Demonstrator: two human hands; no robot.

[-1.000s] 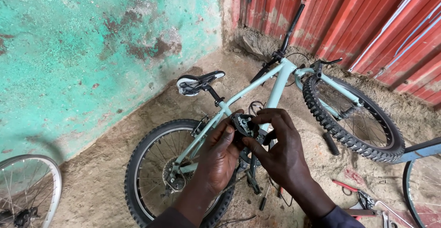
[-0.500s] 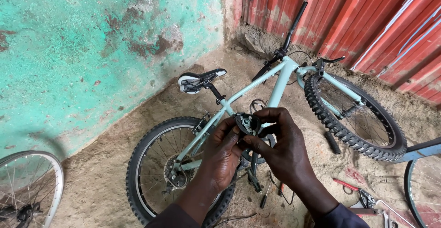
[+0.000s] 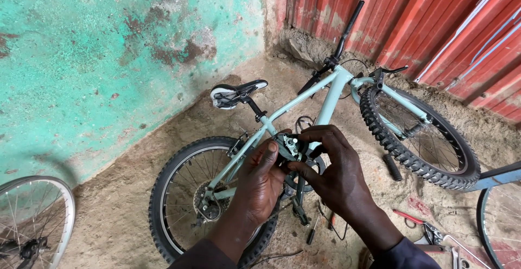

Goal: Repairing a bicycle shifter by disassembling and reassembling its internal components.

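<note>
Both hands have barely shifted, staying low at centre frame. Left hand [image 3: 260, 185] and right hand [image 3: 334, 174] pinch a small black-and-silver metal bike part [image 3: 292, 146] between their fingertips, each grip pressed tight on it, above the pale green bicycle [image 3: 331, 93] lying on sandy ground.
</note>
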